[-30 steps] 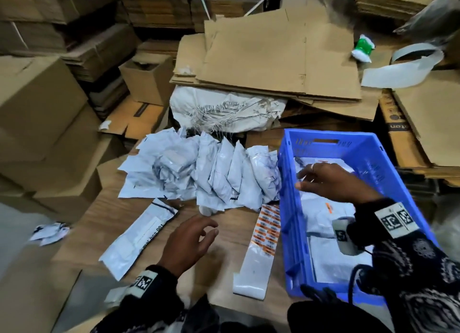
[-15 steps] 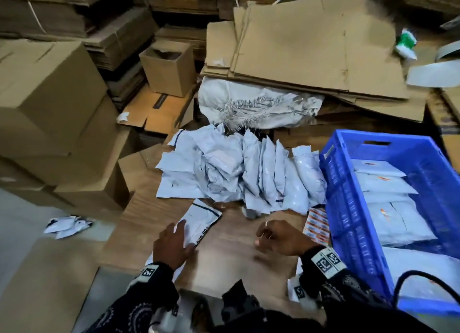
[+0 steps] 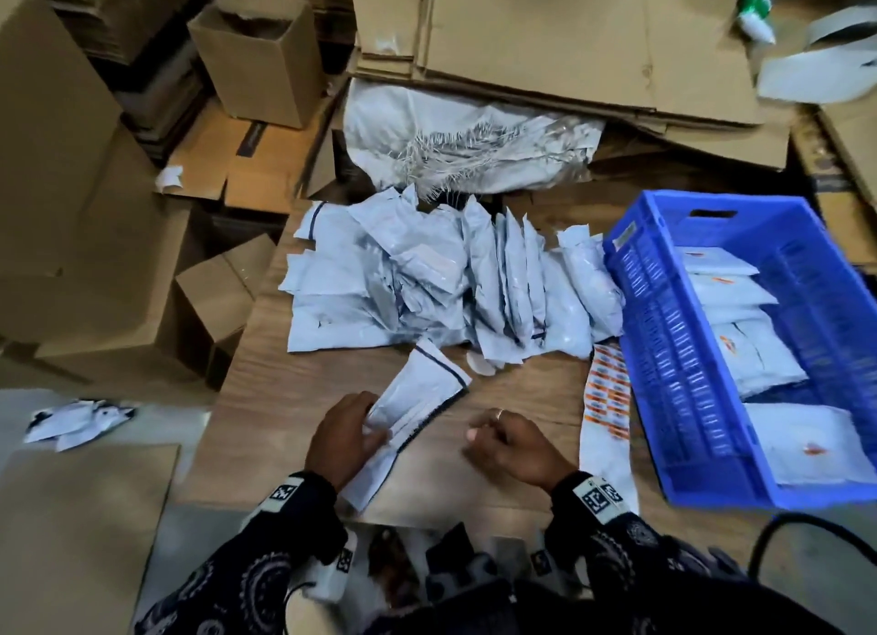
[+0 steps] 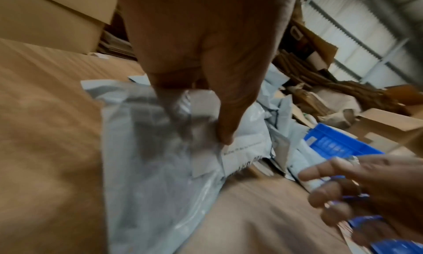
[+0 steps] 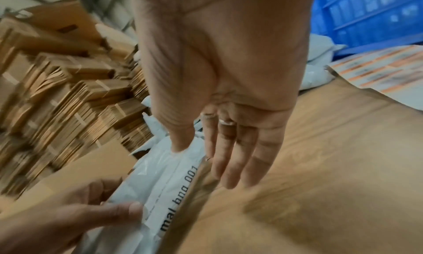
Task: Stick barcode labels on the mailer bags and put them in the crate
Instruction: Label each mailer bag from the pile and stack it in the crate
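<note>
My left hand (image 3: 375, 425) pinches the near end of a loose grey mailer bag (image 3: 427, 397) that lies slanted on the wooden table. Its thumb presses the top of the mailer bag (image 4: 148, 158). My right hand (image 3: 479, 432) hovers just right of it, empty; in the right wrist view its fingers (image 5: 231, 158) are straight beside the mailer bag (image 5: 164, 176). A pile of unlabelled mailer bags (image 3: 427, 283) lies behind. A sheet of orange barcode labels (image 3: 610, 397) lies against the blue crate (image 3: 674, 364), which holds several labelled bags (image 3: 726, 292).
Cardboard boxes (image 3: 71, 207) crowd the left side, and flattened cardboard (image 3: 569, 41) lies at the back. Behind the pile sits a white woven sack (image 3: 465, 145). Crumpled backing paper (image 3: 76, 421) is on the floor at left. A black cable (image 3: 783, 530) loops near the crate's front corner.
My right hand left the crate and came to the table's middle. My left hand reached the loose mailer bag and took hold of its near end.
</note>
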`<state>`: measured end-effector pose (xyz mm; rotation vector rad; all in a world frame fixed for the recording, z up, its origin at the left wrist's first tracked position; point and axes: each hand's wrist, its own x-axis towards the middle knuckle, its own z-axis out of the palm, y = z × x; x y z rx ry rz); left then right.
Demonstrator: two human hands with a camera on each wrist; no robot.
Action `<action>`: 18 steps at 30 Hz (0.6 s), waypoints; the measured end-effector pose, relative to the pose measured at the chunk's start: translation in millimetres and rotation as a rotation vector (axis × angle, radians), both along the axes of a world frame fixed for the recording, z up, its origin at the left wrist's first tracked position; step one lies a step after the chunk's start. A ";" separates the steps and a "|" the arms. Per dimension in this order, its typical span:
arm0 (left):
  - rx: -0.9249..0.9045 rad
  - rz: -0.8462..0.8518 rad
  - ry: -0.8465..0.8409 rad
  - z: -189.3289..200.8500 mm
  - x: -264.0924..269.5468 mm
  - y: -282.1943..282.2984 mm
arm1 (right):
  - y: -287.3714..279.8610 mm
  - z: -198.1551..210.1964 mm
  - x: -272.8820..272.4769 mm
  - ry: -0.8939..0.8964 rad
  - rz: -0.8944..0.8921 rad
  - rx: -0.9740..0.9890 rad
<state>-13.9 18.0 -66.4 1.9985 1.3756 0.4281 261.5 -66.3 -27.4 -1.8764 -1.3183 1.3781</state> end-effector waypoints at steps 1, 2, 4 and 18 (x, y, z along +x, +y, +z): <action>0.037 -0.028 -0.029 6.6 7.4 -1.2 | -1.0 1.2 1.4 0.102 -0.106 -0.012; 0.067 -0.060 -0.030 12.4 16.6 -3.1 | -3.0 2.9 4.3 0.212 -0.215 -0.028; 0.108 -0.128 -0.003 18.4 33.7 -6.1 | -4.4 5.2 13.0 0.381 -0.404 -0.047; 0.379 -0.467 0.173 15.5 124.6 -33.1 | -31.4 4.9 86.6 0.588 -0.737 -0.113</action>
